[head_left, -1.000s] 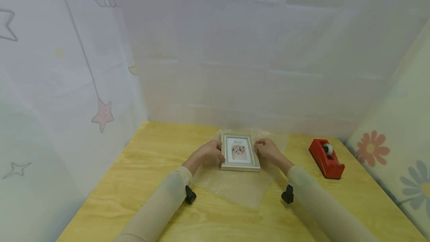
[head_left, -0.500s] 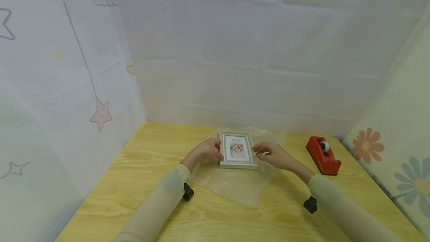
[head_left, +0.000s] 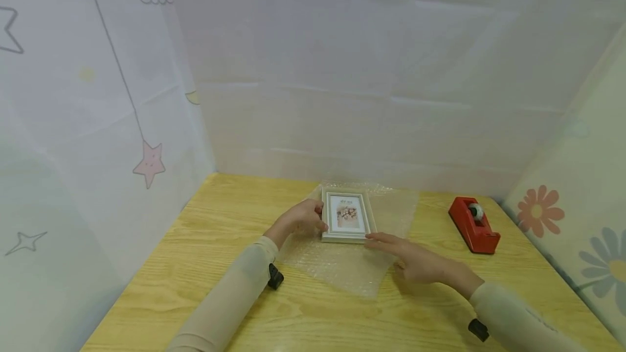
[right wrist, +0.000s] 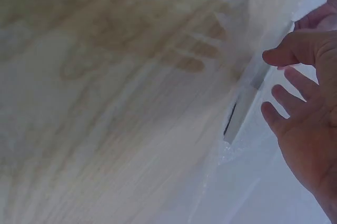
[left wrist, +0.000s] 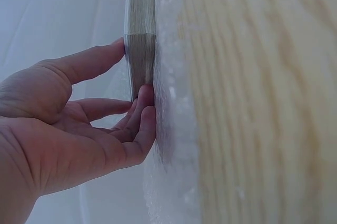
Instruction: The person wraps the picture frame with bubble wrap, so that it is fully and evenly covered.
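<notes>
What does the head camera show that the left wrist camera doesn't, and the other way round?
Only the head view: the red tape dispenser, the right hand and the flower picture.

Only the left wrist view: the palm side of the left hand, close up.

Both: the left hand, picture frame, bubble wrap and wooden table.

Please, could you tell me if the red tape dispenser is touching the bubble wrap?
Apart. The head view shows it: a strip of wooden table separates the bubble wrap from the red tape dispenser.
</notes>
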`<state>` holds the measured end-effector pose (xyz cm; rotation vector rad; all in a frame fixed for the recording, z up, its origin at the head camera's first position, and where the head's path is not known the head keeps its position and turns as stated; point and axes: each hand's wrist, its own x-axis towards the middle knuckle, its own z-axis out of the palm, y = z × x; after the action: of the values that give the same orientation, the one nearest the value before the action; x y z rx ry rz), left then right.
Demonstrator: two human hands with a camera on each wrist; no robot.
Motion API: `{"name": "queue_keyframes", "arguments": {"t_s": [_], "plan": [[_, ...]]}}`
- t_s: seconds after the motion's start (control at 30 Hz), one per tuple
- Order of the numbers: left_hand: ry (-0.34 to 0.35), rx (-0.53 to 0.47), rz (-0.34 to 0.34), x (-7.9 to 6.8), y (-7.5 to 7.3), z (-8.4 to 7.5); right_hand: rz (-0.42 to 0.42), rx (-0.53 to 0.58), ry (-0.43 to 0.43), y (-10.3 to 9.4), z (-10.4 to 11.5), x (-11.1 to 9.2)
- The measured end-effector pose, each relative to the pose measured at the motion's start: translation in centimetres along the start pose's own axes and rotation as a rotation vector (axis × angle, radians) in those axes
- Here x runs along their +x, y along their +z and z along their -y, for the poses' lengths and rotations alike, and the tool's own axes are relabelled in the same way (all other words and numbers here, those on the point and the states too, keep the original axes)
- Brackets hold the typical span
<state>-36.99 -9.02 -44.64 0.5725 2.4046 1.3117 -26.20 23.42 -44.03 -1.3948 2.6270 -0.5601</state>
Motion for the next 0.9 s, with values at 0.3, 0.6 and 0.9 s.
{"name": "queue_keyframes", "arguments": {"t_s": [0.3,0.6,0.9], "plan": [[0.006,0.011,0.000,0.2,-0.2,0.3,-0.077,-0.183,-0.174,1.8,0.5,0.7],[0.019,-0.004,0.008,0.3,0.3,0.5,-0.037,-0.131,-0.150,2.5,0.9,1.0],[-0.020,0.017,-0.004,0.2,0.1,0.1,0.013,-0.030,-0.051,2.6,1.0,1.1]]}}
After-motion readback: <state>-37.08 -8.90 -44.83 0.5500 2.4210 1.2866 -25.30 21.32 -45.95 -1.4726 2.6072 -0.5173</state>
